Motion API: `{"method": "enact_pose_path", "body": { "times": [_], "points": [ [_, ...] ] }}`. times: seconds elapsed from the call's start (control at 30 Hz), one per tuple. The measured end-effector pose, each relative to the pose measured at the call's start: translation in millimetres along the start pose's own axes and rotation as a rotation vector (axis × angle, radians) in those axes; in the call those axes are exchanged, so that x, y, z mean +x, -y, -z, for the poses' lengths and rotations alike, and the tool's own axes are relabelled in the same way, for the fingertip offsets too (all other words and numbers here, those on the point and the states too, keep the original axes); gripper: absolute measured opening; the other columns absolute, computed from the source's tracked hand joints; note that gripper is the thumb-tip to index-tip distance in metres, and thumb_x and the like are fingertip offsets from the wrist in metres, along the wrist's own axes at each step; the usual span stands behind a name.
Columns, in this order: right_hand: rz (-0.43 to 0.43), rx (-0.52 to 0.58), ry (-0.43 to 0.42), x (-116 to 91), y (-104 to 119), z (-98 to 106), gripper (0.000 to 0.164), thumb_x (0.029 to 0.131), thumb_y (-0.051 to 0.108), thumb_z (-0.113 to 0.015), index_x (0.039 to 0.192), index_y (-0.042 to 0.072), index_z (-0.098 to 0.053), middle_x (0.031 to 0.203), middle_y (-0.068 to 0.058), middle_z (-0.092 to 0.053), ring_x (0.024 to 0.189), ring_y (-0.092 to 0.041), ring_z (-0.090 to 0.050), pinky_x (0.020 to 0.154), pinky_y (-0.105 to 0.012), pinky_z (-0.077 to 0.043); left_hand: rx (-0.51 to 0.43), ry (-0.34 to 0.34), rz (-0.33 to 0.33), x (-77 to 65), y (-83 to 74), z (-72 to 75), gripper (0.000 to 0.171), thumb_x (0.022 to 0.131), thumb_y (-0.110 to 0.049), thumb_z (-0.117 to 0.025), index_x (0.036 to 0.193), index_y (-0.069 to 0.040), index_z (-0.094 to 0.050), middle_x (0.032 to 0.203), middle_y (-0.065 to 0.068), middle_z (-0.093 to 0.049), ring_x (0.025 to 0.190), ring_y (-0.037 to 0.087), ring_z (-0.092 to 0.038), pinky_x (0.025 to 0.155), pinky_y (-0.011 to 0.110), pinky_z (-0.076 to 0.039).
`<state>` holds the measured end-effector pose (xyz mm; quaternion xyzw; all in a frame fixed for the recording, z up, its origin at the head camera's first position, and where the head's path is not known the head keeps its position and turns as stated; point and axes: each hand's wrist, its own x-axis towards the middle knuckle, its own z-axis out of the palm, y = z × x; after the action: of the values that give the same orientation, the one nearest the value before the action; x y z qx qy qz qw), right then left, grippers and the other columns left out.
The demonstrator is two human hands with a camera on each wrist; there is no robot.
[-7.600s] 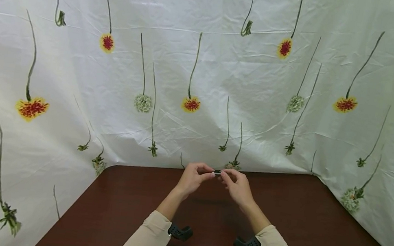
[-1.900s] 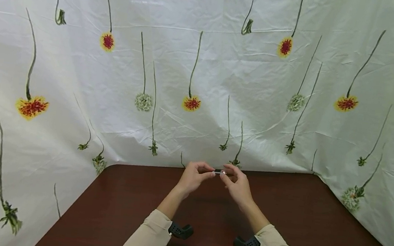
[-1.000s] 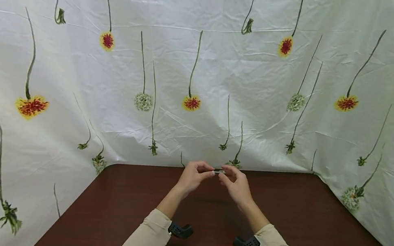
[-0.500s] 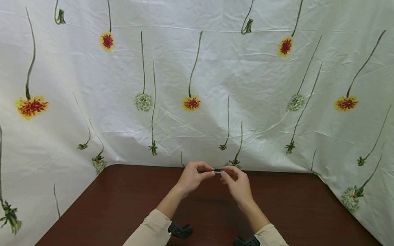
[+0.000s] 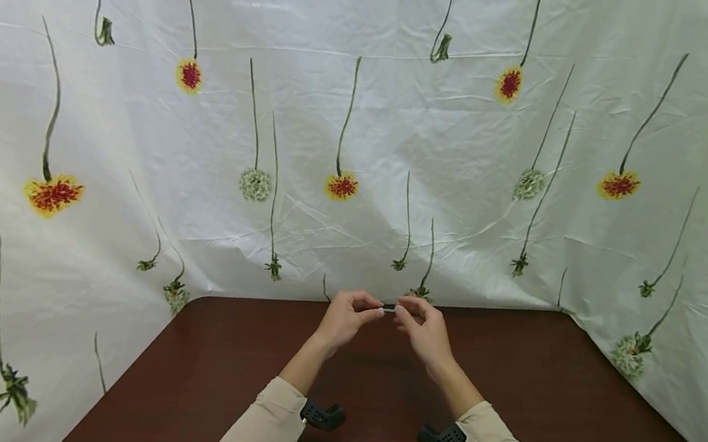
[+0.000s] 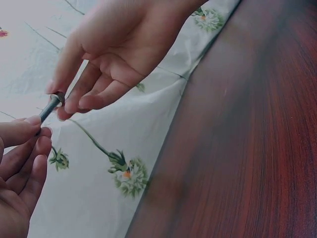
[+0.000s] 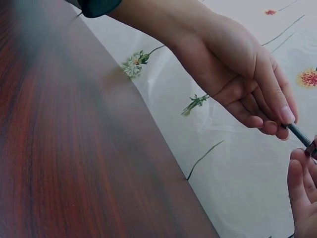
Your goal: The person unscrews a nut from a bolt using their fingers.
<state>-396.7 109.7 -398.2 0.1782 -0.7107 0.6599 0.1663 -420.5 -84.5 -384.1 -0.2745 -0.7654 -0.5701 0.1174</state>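
A grey threaded bolt (image 6: 48, 110) is held level between both hands above the far side of the table. My left hand (image 5: 339, 325) pinches one end of its shaft between thumb and fingertips. At the other end, thumb and fingers of my right hand (image 5: 427, 339) pinch a wider metal piece (image 6: 60, 97); whether this is a nut or the bolt's head I cannot tell. In the right wrist view, the bare shaft (image 7: 298, 133) spans the gap between the hands, and the wider piece is partly cut off by the frame's edge.
Beneath the hands lies a dark reddish-brown table (image 5: 241, 384). A white flower-printed cloth (image 5: 378, 128) hangs behind and at both sides of it. Black wrist devices, left (image 5: 323, 415) and right (image 5: 441, 438), sit at the cuffs of the light sleeves.
Both hands stay in nearly the same place. The right fingers shift around their end of the bolt: a shiny piece showed there earlier, and now the fingertips cover it. The left grip looks unchanged.
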Motion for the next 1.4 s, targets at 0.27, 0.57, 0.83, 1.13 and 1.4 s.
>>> {"method": "enact_pose_path", "body": {
  "times": [0.27, 0.57, 0.83, 1.13, 1.4],
  "points": [
    [0.001, 0.034, 0.008, 0.7, 0.5, 1.4, 0.022, 0.099, -0.003, -0.066, 0.12, -0.007, -0.067, 0.117, -0.022, -0.067, 0.099, -0.034, -0.07, 0.081, -0.036, -0.058, -0.005, 0.005, -0.006, 0.9, 1.5, 0.4, 0.009, 0.094, -0.006, -0.077, 0.102, -0.002, -0.078, 0.098, 0.007, -0.077, 0.093, 0.02, -0.068, 0.083, 0.039, -0.053],
    [-0.057, -0.038, 0.011, -0.6, 0.9, 1.9, 0.023, 0.105, 0.012, -0.064, 0.117, -0.007, -0.068, 0.106, -0.023, -0.072, 0.092, -0.034, -0.071, 0.083, -0.048, -0.058, -0.009, 0.009, 0.003, -0.6, 1.3, 0.8, 0.014, 0.095, -0.008, -0.077, 0.105, 0.001, -0.077, 0.101, 0.007, -0.076, 0.096, 0.022, -0.068, 0.086, 0.043, -0.052],
    [-0.05, -0.051, 0.026, -1.6, 1.3, 1.0, 0.027, 0.102, 0.011, -0.067, 0.125, -0.004, -0.067, 0.111, -0.02, -0.071, 0.09, -0.024, -0.071, 0.082, -0.051, -0.057, -0.016, 0.006, 0.009, -0.1, 1.4, 0.7, 0.011, 0.094, -0.008, -0.077, 0.103, -0.001, -0.078, 0.1, 0.007, -0.076, 0.095, 0.022, -0.069, 0.085, 0.042, -0.053],
    [-0.037, -0.072, 0.001, -2.8, 2.7, 2.0, 0.023, 0.1, 0.006, -0.068, 0.121, -0.005, -0.069, 0.104, -0.021, -0.071, 0.083, -0.021, -0.068, 0.076, -0.047, -0.057, -0.013, 0.001, 0.0, -0.1, 1.9, -0.3, 0.012, 0.094, -0.007, -0.077, 0.104, 0.0, -0.078, 0.1, 0.007, -0.076, 0.096, 0.021, -0.069, 0.085, 0.041, -0.053],
    [-0.065, -0.1, 0.011, -1.3, 1.7, 0.6, 0.027, 0.104, 0.017, -0.065, 0.119, -0.005, -0.07, 0.099, -0.015, -0.073, 0.085, -0.021, -0.068, 0.075, -0.04, -0.057, -0.018, -0.003, 0.007, 0.0, 2.5, 0.3, 0.012, 0.094, -0.007, -0.077, 0.104, 0.0, -0.078, 0.098, 0.007, -0.076, 0.092, 0.02, -0.069, 0.083, 0.045, -0.054]
  ]
}}
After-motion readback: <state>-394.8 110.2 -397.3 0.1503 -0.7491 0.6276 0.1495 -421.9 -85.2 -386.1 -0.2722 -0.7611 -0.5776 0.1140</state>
